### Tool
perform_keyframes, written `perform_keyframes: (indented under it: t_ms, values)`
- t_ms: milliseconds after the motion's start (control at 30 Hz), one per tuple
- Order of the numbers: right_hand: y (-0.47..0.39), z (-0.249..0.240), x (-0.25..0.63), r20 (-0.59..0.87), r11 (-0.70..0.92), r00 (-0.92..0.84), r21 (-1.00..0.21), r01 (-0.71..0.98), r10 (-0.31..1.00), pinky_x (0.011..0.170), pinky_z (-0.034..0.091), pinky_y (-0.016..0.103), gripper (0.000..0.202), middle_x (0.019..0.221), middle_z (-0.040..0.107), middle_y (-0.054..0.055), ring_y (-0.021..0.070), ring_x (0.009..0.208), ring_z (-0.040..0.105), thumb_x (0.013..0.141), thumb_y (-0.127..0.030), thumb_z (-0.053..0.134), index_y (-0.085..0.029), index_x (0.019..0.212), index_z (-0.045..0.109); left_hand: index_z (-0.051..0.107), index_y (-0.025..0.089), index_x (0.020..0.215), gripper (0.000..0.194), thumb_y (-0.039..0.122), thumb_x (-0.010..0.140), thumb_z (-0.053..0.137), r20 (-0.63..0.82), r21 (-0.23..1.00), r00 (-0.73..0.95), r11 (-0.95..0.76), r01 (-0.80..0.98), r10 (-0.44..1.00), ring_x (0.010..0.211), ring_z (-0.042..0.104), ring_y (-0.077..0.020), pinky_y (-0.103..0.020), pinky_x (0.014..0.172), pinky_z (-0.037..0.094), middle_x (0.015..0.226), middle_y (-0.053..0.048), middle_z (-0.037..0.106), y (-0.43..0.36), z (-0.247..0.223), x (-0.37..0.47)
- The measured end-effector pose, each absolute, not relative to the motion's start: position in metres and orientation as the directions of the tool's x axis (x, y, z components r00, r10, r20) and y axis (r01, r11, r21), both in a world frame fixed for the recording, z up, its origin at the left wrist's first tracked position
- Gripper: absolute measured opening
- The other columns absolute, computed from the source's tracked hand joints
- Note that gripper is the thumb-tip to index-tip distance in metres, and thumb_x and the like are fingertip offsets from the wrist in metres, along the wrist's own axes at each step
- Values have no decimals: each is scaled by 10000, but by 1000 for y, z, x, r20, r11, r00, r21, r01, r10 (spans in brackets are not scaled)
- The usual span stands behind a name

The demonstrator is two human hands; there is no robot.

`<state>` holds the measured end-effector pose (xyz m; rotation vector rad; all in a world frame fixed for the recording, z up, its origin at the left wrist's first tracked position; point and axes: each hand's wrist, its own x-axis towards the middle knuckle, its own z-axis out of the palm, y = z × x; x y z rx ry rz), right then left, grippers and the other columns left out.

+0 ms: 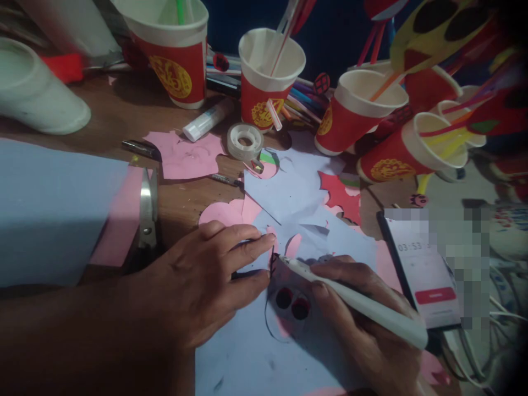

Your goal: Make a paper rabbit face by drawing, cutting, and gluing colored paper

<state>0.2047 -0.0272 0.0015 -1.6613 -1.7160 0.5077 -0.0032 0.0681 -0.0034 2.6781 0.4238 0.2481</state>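
My right hand (pixel 363 324) grips a thick white marker (pixel 367 308), its tip down on a small pink paper piece with black strokes (pixel 274 265). From the left, my left hand (pixel 218 275) reaches in with its fingers stretched and apart, the fingertips pressing at the edge of that piece. Below the marker tip lies a round cut-out (pixel 286 324) with two black ovals and a pink patch, partly in shadow. Light blue paper (pixel 239 363) is under both hands. A small pink oval scrap (pixel 293 245) rests just beyond the fingertips.
Scissors (pixel 147 212) lie left, beside blue paper (pixel 53 203). Behind are a tape roll (pixel 245 141), a glue stick (pixel 208 120), pink paper (pixel 190 157) and several red-and-white paper cups (pixel 268 82), some holding decorated sticks. A phone (pixel 421 269) lies at right near cables (pixel 474 352).
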Motion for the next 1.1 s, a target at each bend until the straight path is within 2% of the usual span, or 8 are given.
perform_keyframes:
  t_ms: [133,333,533,833,1100]
  values:
    - [-26,2,203,203,109,45,-686,720,978,628,496,253,153,778,660,-10,152,732,633,784,-140,587,-241,899,597,617,211,1004,269,138,784,481,84,442,942,-860,257,325,1179,417,-282,-455,931,347,1334,-81,461,68,-2,-3]
    - [-25,3,203,229,138,11,-621,771,973,610,499,256,132,745,654,-8,152,699,626,795,-140,573,-235,883,595,614,217,996,266,141,777,483,127,432,931,-864,259,342,1184,416,-276,-440,913,356,1334,-78,465,66,-4,-4]
    - [-29,1,205,257,83,134,-687,722,957,625,504,269,172,798,639,9,167,739,621,777,-142,596,-235,919,614,618,222,974,244,153,792,470,184,407,913,-874,266,364,1165,434,-255,-414,877,362,1303,-73,501,65,-4,-5]
    - [-25,4,204,237,75,110,-653,754,965,536,507,213,132,741,628,-7,136,635,627,763,-143,607,-212,872,580,628,203,976,276,115,756,486,200,424,903,-865,270,380,1159,445,-262,-419,887,379,1296,-82,506,65,-1,-4]
    - [-25,3,205,237,75,111,-658,749,965,567,510,182,149,750,624,-17,113,656,625,772,-131,606,-208,895,573,625,210,1001,304,104,747,496,180,422,908,-863,277,379,1176,426,-268,-436,895,380,1322,-86,481,64,-2,-4]
